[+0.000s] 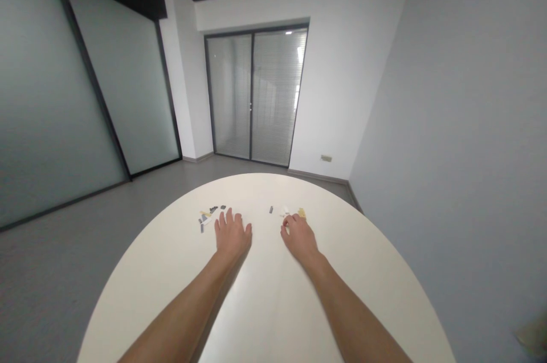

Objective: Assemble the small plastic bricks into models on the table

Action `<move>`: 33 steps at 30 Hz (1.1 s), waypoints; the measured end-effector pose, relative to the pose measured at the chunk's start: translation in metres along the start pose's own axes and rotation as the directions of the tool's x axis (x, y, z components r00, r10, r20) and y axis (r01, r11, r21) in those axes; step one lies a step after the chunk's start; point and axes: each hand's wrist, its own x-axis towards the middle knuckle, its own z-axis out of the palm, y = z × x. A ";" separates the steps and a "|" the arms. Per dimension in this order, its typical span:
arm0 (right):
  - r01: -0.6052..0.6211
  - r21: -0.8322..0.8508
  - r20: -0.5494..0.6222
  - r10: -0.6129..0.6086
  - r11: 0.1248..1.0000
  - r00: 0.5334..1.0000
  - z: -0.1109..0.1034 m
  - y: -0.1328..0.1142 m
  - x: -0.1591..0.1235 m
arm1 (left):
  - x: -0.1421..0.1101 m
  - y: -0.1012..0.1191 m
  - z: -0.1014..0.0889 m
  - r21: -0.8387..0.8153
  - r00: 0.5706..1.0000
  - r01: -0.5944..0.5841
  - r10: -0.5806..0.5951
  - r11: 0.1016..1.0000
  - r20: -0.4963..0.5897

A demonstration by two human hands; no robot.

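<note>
My left hand [232, 233] lies palm down on the white table, fingers spread and holding nothing. Just beyond and left of its fingertips is a loose group of small pieces, like toy bricks: grey ones [202, 228], dark ones [213, 209] and a yellow one [206, 213]. My right hand [300, 236] is closed, its fingers curled down toward the thumb; whatever may be between them is too small to name. Around its fingers lie small white pieces [285, 211] and yellow pieces [302, 212]. One grey piece [270, 209] sits alone between the two groups.
The round white table [265, 306] fills the lower view, its curved far edge beyond the pieces. Behind it are a glass door with blinds [273, 95], a frosted glass partition [119, 89] on the left and a plain wall [461, 123] on the right.
</note>
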 end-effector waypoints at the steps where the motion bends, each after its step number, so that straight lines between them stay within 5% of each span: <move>1: 0.005 0.021 -0.003 -0.005 1.000 1.000 0.000 0.001 0.000 | 0.000 -0.002 0.000 0.034 0.999 0.035 -0.035 0.999 0.001; 7: 0.015 0.063 0.003 -0.015 0.998 1.000 0.003 0.005 0.001 | 0.002 -0.009 0.002 0.112 0.984 0.161 -0.169 0.980 0.057; 14: 0.029 0.072 -0.014 -0.028 0.997 1.000 0.006 0.005 0.001 | -0.002 0.000 0.004 0.073 0.991 0.110 -0.115 0.991 0.072; 19: 0.038 0.081 0.002 -0.038 0.996 0.999 0.005 0.005 0.001 | -0.008 0.011 0.007 -0.063 0.994 -0.062 0.067 0.996 0.087; 25: 0.071 0.118 0.005 -0.072 0.991 0.997 0.007 0.006 0.001 | -0.008 0.021 0.005 -0.294 0.922 -0.302 0.356 0.907 0.152; 33: 0.114 0.186 -0.018 -0.113 0.976 0.993 0.006 0.003 -0.002 | -0.012 0.024 -0.001 -0.613 0.817 -0.354 0.552 0.706 0.164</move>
